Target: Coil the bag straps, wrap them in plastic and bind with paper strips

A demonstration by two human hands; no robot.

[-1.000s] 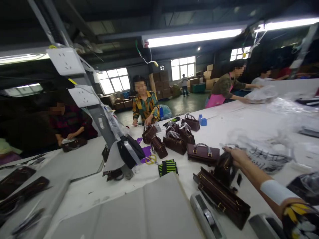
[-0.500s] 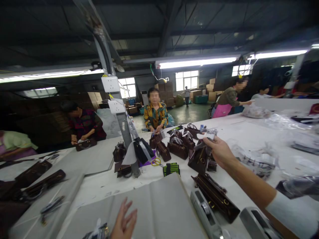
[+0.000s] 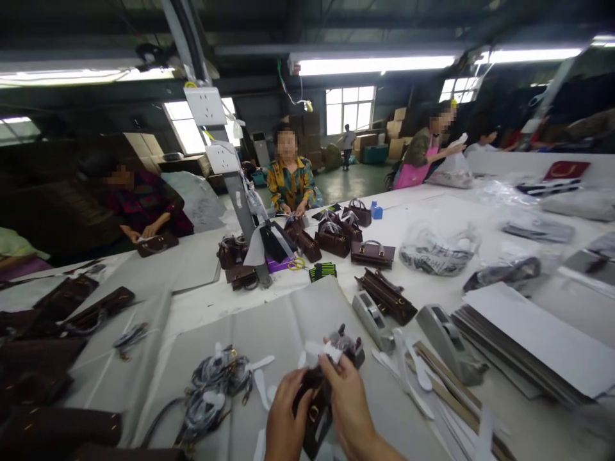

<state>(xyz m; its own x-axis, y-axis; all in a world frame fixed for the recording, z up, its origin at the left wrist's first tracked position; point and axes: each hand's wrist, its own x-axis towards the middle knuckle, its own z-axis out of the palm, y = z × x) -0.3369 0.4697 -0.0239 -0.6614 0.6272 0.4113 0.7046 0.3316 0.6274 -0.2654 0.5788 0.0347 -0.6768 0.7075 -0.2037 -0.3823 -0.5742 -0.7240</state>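
A small dark brown handbag [image 3: 314,432] with gold-coloured hardware is between my hands, low in the middle of the view. My left hand [image 3: 284,413] grips its left side, the thumb on the front. On the right side, my right hand [image 3: 353,406] is closed at the top, near a white strip [image 3: 331,351] and the plastic-wrapped handle [image 3: 350,346]. Whether the strip is pinched or only touched, I cannot tell. Plastic-wrapped straps with metal clips [image 3: 218,374] lie left of my hands, beside loose white strips [image 3: 262,386].
Two grey tape dispensers [image 3: 372,320] [image 3: 451,346] flank the right side, near a cardboard stack [image 3: 542,339]. Several brown handbags [image 3: 331,240] stand farther back. Yellow-handled scissors [image 3: 296,263] lie near a pole [image 3: 240,198] with sockets. Co-workers sit or stand around the table.
My right hand has come back from the far bags with a handbag, now low in front of me. My left hand, open before, has closed on it. The view has tilted down.
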